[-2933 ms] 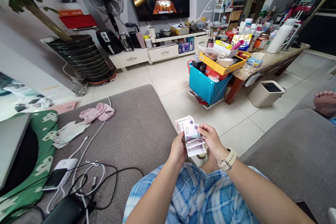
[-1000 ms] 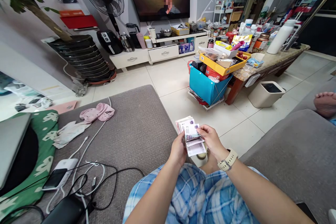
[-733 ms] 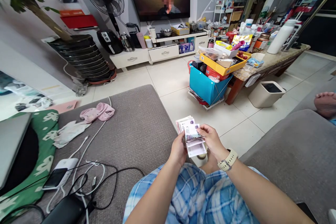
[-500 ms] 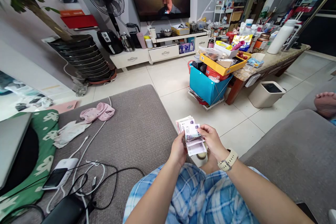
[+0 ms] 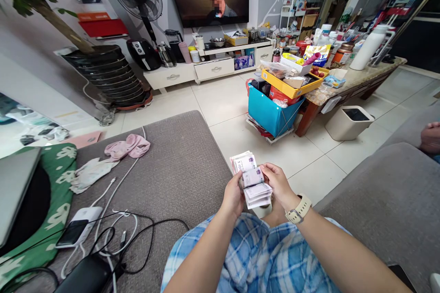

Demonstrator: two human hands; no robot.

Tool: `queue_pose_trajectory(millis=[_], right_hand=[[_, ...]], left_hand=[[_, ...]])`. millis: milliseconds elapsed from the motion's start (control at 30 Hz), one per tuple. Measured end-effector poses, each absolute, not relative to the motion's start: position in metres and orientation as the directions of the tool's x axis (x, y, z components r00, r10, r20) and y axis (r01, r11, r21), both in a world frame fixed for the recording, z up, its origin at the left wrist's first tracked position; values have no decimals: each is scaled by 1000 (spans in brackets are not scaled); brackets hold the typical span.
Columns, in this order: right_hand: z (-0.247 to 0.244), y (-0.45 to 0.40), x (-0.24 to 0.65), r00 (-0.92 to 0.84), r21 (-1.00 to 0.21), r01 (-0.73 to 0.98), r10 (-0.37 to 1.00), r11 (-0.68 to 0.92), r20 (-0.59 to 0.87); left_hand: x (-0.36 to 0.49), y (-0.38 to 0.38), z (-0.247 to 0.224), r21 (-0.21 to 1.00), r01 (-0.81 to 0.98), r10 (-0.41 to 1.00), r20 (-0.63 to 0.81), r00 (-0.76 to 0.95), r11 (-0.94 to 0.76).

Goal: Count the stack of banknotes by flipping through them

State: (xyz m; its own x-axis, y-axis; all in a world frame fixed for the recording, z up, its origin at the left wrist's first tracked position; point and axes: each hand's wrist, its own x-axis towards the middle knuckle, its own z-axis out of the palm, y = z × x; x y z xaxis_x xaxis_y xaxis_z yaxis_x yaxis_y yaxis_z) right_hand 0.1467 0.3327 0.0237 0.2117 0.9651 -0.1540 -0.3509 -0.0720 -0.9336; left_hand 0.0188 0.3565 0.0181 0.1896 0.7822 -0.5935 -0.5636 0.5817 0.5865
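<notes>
A stack of banknotes (image 5: 257, 193) is held between my two hands, above my lap in blue plaid cloth (image 5: 264, 256). My left hand (image 5: 234, 194) grips the stack's left side, its thumb on the notes. At the right edge, my right hand (image 5: 277, 183) pinches a note that is bent over the others, and a cream watch (image 5: 299, 209) is on that wrist. Part of the stack fans upward beyond the fingers, and several notes hang down toward me. The fingers beneath the stack are hidden.
Left of me on the grey sofa (image 5: 178, 160) lie cables, a power bank (image 5: 80, 224), a pink cloth (image 5: 129, 146) and a laptop (image 5: 17, 192). Ahead stand a blue bin (image 5: 271, 112), a cluttered table (image 5: 360, 73) and a waste bin (image 5: 349, 123). Another person's foot (image 5: 430, 137) shows at right.
The note under my right fingers has tilted down toward me, and more notes now hang at the near side. The other person's foot has shifted right.
</notes>
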Motion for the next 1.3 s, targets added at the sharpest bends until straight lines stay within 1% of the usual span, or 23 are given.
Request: queue_pose_trajectory(millis=[133, 267, 433, 600, 700, 900, 1300], right_hand=[[27, 331, 147, 171, -942, -323, 973, -94, -156], [25, 332, 148, 260, -960, -271, 955, -68, -141], [15, 336, 149, 352, -956, -286, 920, -67, -170], [16, 336, 150, 317, -968, -239, 936, -74, -150], [19, 335, 149, 301, -973, -216, 943, -78, -143], [22, 334, 148, 292, -962, -258, 943, -86, -162], [15, 335, 148, 273, -958, -281, 953, -50, -130]], left_hand=[[18, 357, 16, 592, -565, 790, -581, 195, 575], [18, 356, 17, 614, -549, 797, -579, 175, 567], [16, 355, 16, 645, -519, 807, -567, 165, 560], [15, 355, 10, 664, -508, 824, -531, 196, 549], [15, 355, 8, 652, -513, 813, -553, 182, 559], [18, 356, 15, 608, -542, 786, -594, 173, 580], [19, 355, 21, 604, -543, 778, -608, 160, 583]])
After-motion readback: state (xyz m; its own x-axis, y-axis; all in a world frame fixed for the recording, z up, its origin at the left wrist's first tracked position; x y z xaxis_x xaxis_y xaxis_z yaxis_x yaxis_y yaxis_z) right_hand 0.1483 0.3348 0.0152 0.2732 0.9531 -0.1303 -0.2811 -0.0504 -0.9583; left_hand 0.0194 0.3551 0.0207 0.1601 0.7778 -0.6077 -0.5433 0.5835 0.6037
